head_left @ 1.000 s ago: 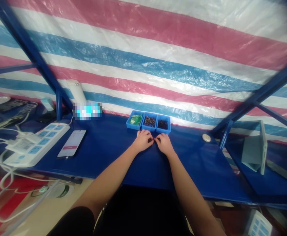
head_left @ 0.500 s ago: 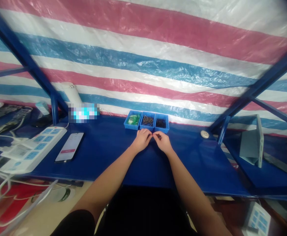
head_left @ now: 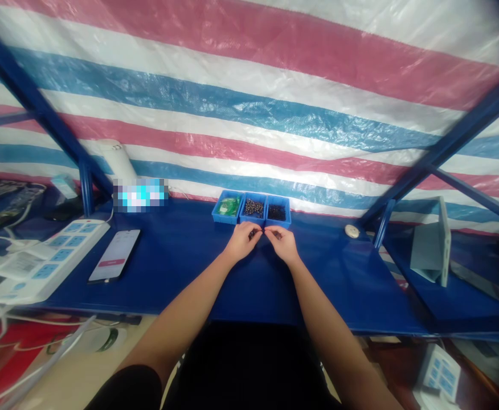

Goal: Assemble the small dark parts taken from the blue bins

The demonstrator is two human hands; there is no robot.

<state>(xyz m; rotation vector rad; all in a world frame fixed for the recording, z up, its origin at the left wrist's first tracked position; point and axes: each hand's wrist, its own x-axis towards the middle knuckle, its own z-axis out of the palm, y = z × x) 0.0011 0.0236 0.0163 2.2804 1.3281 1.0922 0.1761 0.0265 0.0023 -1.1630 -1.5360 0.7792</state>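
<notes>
My left hand (head_left: 241, 241) and my right hand (head_left: 281, 244) rest side by side on the blue table (head_left: 198, 267), fingertips pinched together and almost touching each other. Something small and dark sits between the fingertips, too small to name. Right behind the hands stand three small blue trays in a row: the left tray (head_left: 226, 206) holds green pieces, the middle tray (head_left: 253, 208) holds dark beads with light specks, and the right tray (head_left: 277, 212) holds dark beads.
A phone (head_left: 115, 262) with a lit screen lies at the left, beside a white power strip (head_left: 44, 259) with cables. A small round white object (head_left: 352, 230) sits at the right. A grey folded stand (head_left: 429, 249) is on the neighbouring table. Blue frame struts cross both sides.
The view has shifted slightly, so hands and trays sit a little higher and further left in the picture. The pinched fingertips have stayed together in front of the trays.
</notes>
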